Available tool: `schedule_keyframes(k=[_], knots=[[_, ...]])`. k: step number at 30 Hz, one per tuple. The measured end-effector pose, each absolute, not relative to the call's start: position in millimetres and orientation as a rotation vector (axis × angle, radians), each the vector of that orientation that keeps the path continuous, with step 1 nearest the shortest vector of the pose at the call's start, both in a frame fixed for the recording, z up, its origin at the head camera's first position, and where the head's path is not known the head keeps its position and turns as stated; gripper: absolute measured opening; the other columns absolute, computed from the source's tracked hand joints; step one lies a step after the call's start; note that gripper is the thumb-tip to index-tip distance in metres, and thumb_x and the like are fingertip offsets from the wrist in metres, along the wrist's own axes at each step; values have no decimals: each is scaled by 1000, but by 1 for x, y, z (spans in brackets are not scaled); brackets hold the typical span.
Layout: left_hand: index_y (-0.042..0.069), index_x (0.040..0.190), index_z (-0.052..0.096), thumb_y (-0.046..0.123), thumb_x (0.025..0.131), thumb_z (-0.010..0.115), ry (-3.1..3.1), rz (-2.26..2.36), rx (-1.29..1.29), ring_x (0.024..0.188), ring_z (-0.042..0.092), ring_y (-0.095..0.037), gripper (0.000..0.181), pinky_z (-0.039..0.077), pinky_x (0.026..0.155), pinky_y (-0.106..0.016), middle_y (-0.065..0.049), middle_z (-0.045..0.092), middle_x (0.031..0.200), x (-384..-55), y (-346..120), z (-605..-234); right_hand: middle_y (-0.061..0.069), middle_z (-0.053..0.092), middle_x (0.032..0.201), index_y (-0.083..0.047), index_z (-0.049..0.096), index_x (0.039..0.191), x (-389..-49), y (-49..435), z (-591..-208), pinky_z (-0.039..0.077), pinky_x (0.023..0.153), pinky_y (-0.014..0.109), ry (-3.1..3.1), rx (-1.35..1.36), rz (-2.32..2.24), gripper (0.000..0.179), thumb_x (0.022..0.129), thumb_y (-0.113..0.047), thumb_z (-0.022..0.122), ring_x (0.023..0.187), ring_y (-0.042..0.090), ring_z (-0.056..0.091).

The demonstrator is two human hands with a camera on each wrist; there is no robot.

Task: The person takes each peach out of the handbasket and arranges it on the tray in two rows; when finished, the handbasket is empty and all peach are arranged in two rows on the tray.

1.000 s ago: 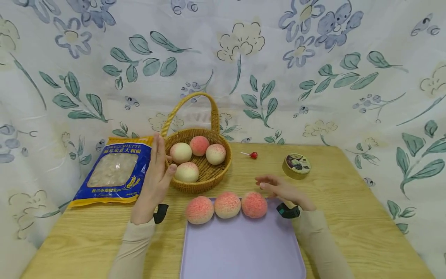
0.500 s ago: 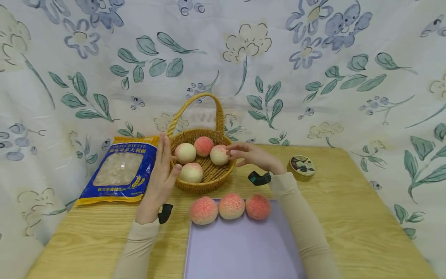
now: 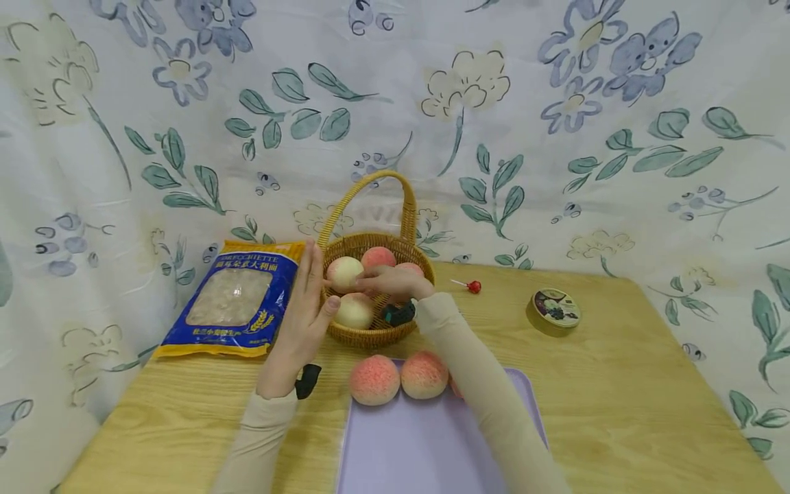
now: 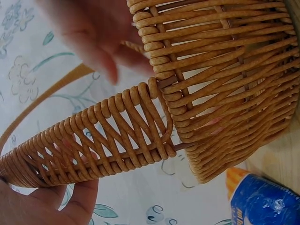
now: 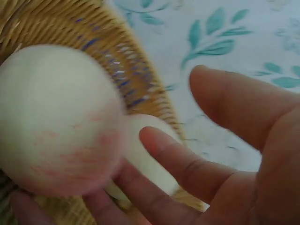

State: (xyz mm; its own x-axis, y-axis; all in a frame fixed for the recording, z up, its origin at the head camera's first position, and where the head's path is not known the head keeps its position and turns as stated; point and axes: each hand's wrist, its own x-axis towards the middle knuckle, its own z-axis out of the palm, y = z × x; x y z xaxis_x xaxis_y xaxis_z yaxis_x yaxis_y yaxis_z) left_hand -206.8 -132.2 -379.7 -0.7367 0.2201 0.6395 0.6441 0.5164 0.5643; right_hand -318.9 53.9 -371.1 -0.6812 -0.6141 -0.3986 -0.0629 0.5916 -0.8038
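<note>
A wicker basket [image 3: 426, 264] with a tall handle [image 3: 409, 216] holds several peaches, cream and pink. My right hand [image 3: 395, 280] reaches in over its right side, fingertips right at the cream peach [image 3: 344, 273] on the left. Close in the right wrist view, a cream peach [image 5: 56, 117] lies by the spread fingers, with the thumb apart from it. My left hand [image 3: 302, 319] rests against the basket's left side, fingers mostly straight. In the left wrist view its fingers [image 4: 82, 204] show at the handle's base [image 4: 136, 126]. The right hand partly hides a peach at the back right.
In front, a lilac tray [image 3: 420, 446] bears a row of peaches [image 3: 374, 379], one mostly hidden by my right sleeve [image 3: 475, 391]. A blue pasta bag [image 3: 231, 298] lies left of the basket. To the right are a red lollipop [image 3: 473, 287] and a round tin [image 3: 555, 309].
My right hand has moved from beside the tray's back right corner up to the basket, then left over the peaches inside. My left hand stays by the basket. The head view has shifted slightly.
</note>
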Motion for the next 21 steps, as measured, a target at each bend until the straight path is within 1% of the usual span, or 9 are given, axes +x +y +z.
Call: schedule_keyframes(k=[3,6,7,10,13,14,17,20,21], knots=[[21,158,-1,63,98,22,-2260,-1114,-700,125,48,-39,77,27,109,-61,-12,-1,165,-207,-129,-381,7,47,147,-11,45,145,-324,43,-384,41,103,37,2173,-691,-921,50,103,-38,45,129,21,46],[21,158,-1,60,99,23,-2265,-1105,-692,147,21,-36,74,16,116,-61,-12,-1,165,-206,-126,-382,4,51,142,-13,51,141,-328,36,-395,41,95,27,2104,-798,-889,44,103,-35,45,119,13,48],[21,158,-1,59,100,24,-2268,-1103,-689,150,10,-34,73,13,117,-60,-11,-1,165,-206,-126,-382,2,48,145,-13,51,141,-329,35,-397,41,95,25,2085,-834,-883,43,103,-34,46,119,10,47],[20,158,0,59,100,24,-2277,-1099,-677,151,6,-31,74,12,118,-59,-9,-1,165,-206,-125,-382,2,43,150,-13,54,137,-329,36,-400,41,98,25,2084,-834,-877,40,101,-30,51,123,10,46],[20,158,0,62,99,22,-2277,-1091,-672,150,10,-34,75,14,117,-61,-7,-2,165,-206,-126,-381,4,40,152,-15,54,138,-327,39,-399,41,102,32,2148,-809,-873,43,98,-30,57,129,16,44],[20,158,0,62,99,21,-2274,-1088,-674,147,21,-36,76,17,115,-61,-7,-1,165,-206,-127,-381,5,43,150,-17,54,138,-326,40,-398,41,103,34,2180,-791,-873,44,97,-32,58,129,18,45],[22,158,-1,62,98,21,-2267,-1092,-687,125,49,-38,75,29,108,-60,-8,-2,165,-206,-130,-381,7,45,147,-18,50,141,-324,45,-392,43,102,37,2228,-754,-920,49,95,-35,58,130,21,45],[23,158,-2,63,98,21,-2270,-1102,-699,98,60,-35,76,39,97,-57,-8,-2,165,-206,-132,-380,8,44,148,-19,46,144,-320,57,-381,49,95,37,2210,-710,-1026,51,95,-31,57,125,23,51],[23,157,-3,64,97,21,-2274,-1104,-698,98,60,-36,77,40,95,-57,-9,-2,165,-206,-132,-380,8,44,147,-20,45,144,-318,63,-378,52,90,36,2196,-692,-1069,51,95,-29,58,121,24,54]])
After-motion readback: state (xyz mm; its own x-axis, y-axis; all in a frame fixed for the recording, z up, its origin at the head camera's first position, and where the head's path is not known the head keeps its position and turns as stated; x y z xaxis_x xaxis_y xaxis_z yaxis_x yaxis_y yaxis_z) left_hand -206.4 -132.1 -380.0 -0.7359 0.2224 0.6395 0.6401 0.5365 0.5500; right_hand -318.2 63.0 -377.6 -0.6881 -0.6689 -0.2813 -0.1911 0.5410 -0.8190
